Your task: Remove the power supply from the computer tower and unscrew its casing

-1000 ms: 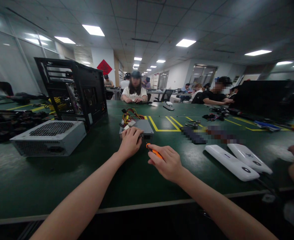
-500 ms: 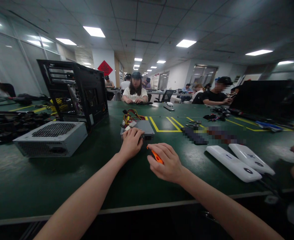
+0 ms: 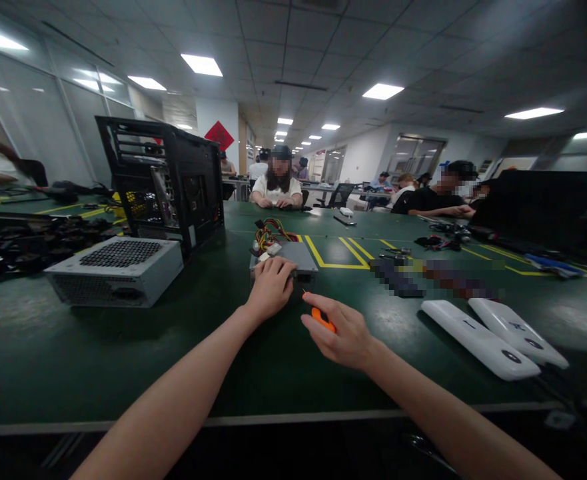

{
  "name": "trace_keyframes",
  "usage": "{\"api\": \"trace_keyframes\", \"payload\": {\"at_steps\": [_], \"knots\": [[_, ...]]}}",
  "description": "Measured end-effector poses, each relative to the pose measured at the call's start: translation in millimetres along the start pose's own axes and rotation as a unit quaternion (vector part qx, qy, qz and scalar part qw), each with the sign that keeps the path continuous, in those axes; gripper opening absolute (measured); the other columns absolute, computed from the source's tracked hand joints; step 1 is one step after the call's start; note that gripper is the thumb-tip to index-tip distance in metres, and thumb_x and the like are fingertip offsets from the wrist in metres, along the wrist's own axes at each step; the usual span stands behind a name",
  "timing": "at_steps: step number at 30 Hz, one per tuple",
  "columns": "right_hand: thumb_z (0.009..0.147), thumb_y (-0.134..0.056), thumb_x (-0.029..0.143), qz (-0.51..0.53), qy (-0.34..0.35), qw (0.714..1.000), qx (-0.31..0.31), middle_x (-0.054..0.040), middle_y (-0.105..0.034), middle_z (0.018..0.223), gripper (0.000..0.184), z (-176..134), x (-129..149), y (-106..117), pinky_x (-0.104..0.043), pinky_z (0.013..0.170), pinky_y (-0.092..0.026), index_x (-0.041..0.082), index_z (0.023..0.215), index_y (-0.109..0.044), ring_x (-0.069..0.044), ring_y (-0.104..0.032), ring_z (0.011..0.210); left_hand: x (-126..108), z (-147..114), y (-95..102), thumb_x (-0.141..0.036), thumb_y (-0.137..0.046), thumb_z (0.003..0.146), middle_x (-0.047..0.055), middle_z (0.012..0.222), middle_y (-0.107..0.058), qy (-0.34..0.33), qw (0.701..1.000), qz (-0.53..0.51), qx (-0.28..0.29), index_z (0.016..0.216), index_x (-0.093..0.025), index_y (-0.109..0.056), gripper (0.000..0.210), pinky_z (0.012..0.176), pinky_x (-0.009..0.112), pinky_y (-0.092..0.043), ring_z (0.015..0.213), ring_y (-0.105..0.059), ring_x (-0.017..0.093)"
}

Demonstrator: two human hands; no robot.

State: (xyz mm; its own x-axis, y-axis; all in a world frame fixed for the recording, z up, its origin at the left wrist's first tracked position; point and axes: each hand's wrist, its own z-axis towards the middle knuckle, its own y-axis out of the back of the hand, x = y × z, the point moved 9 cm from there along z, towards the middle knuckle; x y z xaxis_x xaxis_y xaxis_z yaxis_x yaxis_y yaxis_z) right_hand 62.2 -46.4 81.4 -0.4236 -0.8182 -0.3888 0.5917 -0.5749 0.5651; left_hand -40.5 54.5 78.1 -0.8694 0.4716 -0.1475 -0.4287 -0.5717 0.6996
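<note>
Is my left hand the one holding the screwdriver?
No, the right hand grips the screwdriver, while the left hand rests on the power supply.

The left forearm [image 3: 178, 393] and right forearm [image 3: 438, 407] slant forward and inward, the left hand [image 3: 272, 288] palm down with fingers [image 3: 274, 267] bent, the right hand [image 3: 346, 331] just beside it, nearer the body, curled into a grip.

At the centre of the frame, the power supply [image 3: 304, 253] looks like smooth, dull grey metal, as does the casing [image 3: 116, 272] at left with its perforated top. The screwdriver [image 3: 322, 319] has a smooth orange plastic handle. Glossy white plastic covers the two oblong devices [image 3: 478, 339] at lower right, and the smooth green tabletop [image 3: 98, 363] has a soft sheen.
</note>
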Motion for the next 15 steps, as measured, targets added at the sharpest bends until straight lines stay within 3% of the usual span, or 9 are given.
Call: {"api": "trace_keyframes", "payload": {"at_steps": [3, 7, 13, 15], "knots": [[0.079, -0.051, 0.015, -0.037, -0.003, 0.999, -0.001, -0.0097, -0.055, 0.112, 0.027, -0.1, 2.2, -1.7, -0.026, 0.071, -0.052, 0.024, 0.104, -0.050, -0.017, -0.057, 0.097, -0.2, -0.4, 1.2, -0.019, -0.043, 0.080, 0.006, 0.107, -0.051, -0.002, 1.000, -0.001, -0.001, 0.109, -0.023, -0.051, 0.031, 0.088, 0.039, -0.028, 0.102, -0.043, 0.022], [0.078, -0.056, 0.020, -0.022, -0.005, 0.999, -0.026, -0.0081, -0.058, 0.101, 0.022, 4.5, -1.0, 4.9, -0.028, 0.071, -0.051, 0.023, 0.098, -0.047, -0.017, -0.058, 0.090, -0.4, -0.1, 1.5, -0.020, -0.044, 0.080, 0.006, 0.107, -0.052, -0.004, 1.000, 0.003, -0.001, 0.108, -0.023, -0.051, 0.030, 0.087, 0.038, -0.029, 0.100, -0.044, 0.022], [0.078, -0.047, 0.018, 0.023, -0.018, 1.000, -0.006, -0.0137, -0.053, 0.114, 0.033, 8.0, -1.5, 7.4, -0.038, 0.079, -0.049, 0.019, 0.111, -0.043, -0.024, -0.051, 0.106, -0.9, 0.7, -0.6, -0.020, -0.044, 0.080, 0.006, 0.108, -0.051, -0.007, 1.000, 0.007, -0.004, 0.109, -0.023, -0.051, 0.030, 0.086, 0.038, -0.029, 0.101, -0.044, 0.022], [0.079, -0.047, 0.015, 0.032, -0.011, 0.999, -0.002, -0.0137, -0.055, 0.112, 0.037, 8.6, -0.5, 7.8, -0.036, 0.080, -0.049, 0.017, 0.116, -0.041, -0.022, -0.053, 0.103, -0.4, 0.5, -1.6, -0.020, -0.044, 0.080, 0.006, 0.108, -0.052, -0.006, 1.000, 0.010, -0.003, 0.109, -0.023, -0.051, 0.030, 0.086, 0.038, -0.029, 0.101, -0.044, 0.022]]}}
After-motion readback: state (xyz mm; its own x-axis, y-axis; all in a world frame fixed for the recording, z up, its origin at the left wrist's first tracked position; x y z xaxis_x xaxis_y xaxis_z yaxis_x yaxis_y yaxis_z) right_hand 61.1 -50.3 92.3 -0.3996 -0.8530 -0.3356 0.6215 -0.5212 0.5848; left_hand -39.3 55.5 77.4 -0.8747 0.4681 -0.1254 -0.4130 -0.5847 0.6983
